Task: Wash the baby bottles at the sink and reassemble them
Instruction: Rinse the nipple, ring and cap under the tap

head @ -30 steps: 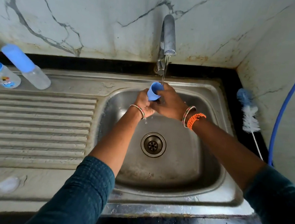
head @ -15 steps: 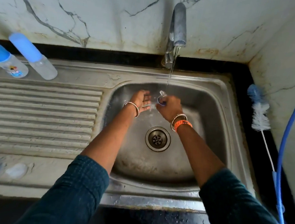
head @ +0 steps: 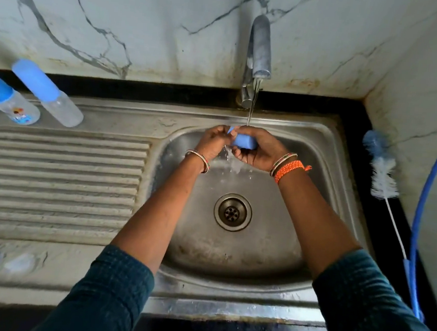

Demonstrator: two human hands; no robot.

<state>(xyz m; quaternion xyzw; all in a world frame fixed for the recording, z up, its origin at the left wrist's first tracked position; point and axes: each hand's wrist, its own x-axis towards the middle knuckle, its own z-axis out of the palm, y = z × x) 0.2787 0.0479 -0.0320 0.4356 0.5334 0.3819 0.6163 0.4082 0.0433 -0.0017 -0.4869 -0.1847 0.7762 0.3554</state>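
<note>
Rinsing a blue bottle cap under the running tap.

Over the sink [head: 344,160], the right hand [head: 259,153] grips the blue cap [head: 244,142] on its side in the water stream, and the left hand [head: 214,141] pinches its rim. Two capped baby bottles [head: 48,93] stand on the surface at the far left; a bottle brush [head: 383,169] lies at the right.

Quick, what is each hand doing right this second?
Left hand: fingers curled onto the end of the blue cap.
Right hand: grips the same blue cap under the running tap.
</note>
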